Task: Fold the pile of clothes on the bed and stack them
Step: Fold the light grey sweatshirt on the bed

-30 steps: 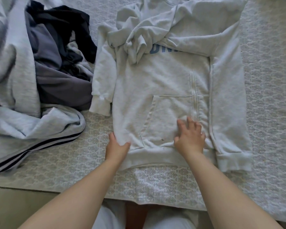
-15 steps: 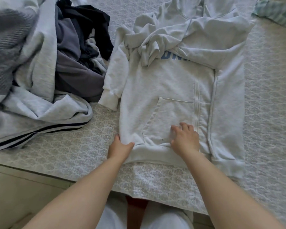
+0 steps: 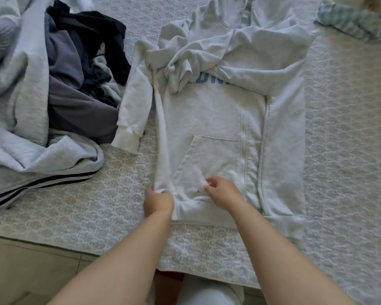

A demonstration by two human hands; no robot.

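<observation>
Nearest the camera, two bare forearms reach forward over the near edge of the bed with its pale patterned quilted cover [image 3: 110,208], which runs across the lower part of the view with tan floor below it. The left hand [image 3: 158,202] grips the lower left corner of the light grey fleece hooded sweatshirt [image 3: 209,119], fingers curled round a bunched fold of the hem so the left side edge is drawn up into a ridge. The right hand [image 3: 223,193] sits on the front pouch pocket just right of it, thumb and fingers pinching a small tuck of cloth; the two hands are near each other.

The sweatshirt lies face up in the middle of the bed, its long axis running away from the person: hem at the near edge, hood at the far end. Its right side is folded inward in a straight lengthwise band; the left sleeve hangs loose beside the body, cuff pointing toward the near edge, and cloth is crumpled over blue lettering on the chest.

Left of it, touching the loose sleeve, is the unfolded pile of grey, purple-grey and black clothes [image 3: 53,89], with dark-striped grey fabric at its near side. Bare cover lies right of the sweatshirt and between pile and hem. At the far right corner rests a blue-green checked cloth [image 3: 352,25].
</observation>
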